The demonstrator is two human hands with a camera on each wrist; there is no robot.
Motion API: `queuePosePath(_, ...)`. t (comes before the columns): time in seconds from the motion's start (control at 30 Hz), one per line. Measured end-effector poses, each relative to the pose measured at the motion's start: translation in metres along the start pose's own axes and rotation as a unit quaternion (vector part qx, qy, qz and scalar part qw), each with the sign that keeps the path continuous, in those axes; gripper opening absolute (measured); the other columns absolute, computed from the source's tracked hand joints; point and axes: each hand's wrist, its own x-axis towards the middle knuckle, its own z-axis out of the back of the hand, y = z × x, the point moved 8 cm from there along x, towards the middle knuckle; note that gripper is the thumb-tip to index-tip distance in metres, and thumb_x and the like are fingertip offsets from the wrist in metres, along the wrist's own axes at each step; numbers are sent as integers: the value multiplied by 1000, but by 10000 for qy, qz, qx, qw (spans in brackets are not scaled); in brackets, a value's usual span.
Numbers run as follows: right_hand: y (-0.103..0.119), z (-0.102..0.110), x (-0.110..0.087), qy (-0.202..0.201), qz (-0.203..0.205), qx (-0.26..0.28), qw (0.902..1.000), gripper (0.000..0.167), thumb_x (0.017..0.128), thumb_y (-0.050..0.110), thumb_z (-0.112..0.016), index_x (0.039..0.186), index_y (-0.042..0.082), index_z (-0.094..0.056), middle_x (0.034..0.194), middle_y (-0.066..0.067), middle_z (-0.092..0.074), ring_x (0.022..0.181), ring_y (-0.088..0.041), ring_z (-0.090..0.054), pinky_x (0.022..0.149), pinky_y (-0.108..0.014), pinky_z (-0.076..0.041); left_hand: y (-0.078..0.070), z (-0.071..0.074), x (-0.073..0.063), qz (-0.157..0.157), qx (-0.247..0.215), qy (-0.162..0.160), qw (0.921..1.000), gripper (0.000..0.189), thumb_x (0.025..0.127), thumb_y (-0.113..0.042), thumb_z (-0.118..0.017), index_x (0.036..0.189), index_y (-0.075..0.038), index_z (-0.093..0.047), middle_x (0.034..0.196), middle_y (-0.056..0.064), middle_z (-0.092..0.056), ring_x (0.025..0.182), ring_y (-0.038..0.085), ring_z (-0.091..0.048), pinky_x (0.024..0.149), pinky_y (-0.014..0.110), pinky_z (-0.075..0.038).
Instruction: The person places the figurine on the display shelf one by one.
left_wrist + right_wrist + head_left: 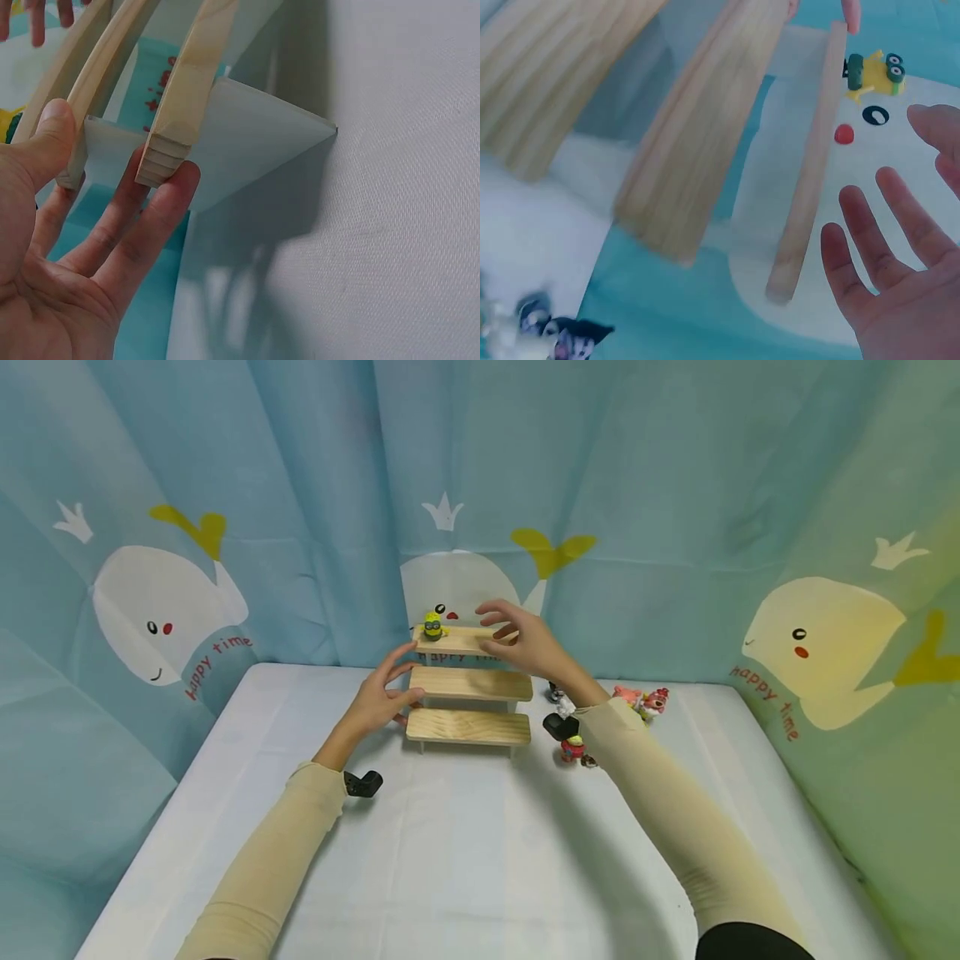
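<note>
A three-tier wooden display stand (pixel 468 727) with pale legs stands toward the back of the table. My left hand (pixel 375 697) grips its left end. In the left wrist view, the thumb lies against the middle plank (pixel 112 56) and fingertips touch the end of the lower plank (pixel 180 112). On the left of the top plank (pixel 468 640) stands a small yellow Minion figure (pixel 432 626) with goggles. Over that plank's right end hovers my right hand (pixel 525 639), fingers spread and loosely bent, holding nothing; the right wrist view shows it apart from the plank.
Several small figures lie right of the stand, among them a red-and-yellow one (pixel 572 749) and a pink-and-red group (pixel 643 700); my right forearm partly hides them. A blue curtain (pixel 315 527) with whale prints hangs behind the white-covered table (pixel 420 852).
</note>
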Motion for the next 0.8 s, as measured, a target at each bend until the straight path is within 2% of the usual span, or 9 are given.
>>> queuePosePath(0.13,-6,4,-11,55,-80,43,9999,46,97,12,-74,140,13,-58,132,-20,-64,105,-35,-68,91,-47,-58,1,0,0,11,42,-4,10000,79,100,-8,-68,164,-28,-27,163,23,-33,85,41,-74,66,72,-54)
queuePosePath(0.3,-14,10,-20,70,-151,134,9998,46,97,10,-72,141,11,-57,132,-21,-64,105,-36,-68,93,-49,-58,0,0,2,3,32,-3,10000,78,100,-9,-68,164,-27,-27,163,24,-31,88,41,-74,66,73,-54)
queuePosePath(0.53,-12,18,-25,-36,-169,67,9998,47,97,11,-73,141,13,-57,132,-21,-64,106,-36,-66,93,-49,-57,-3,3,4,-48,84,-19,10000,78,100,-10,-69,163,-31,-28,163,22,-32,88,43,-74,67,73,-54)
queuePosePath(0.8,-5,31,-43,-161,78,27,9998,46,98,11,-72,142,10,-57,133,-23,-62,108,-39,-65,94,-58,-53,1,0,3,-96,99,-38,9999,78,100,-8,-68,164,-26,-27,162,26,-31,90,42,-74,65,73,-54)
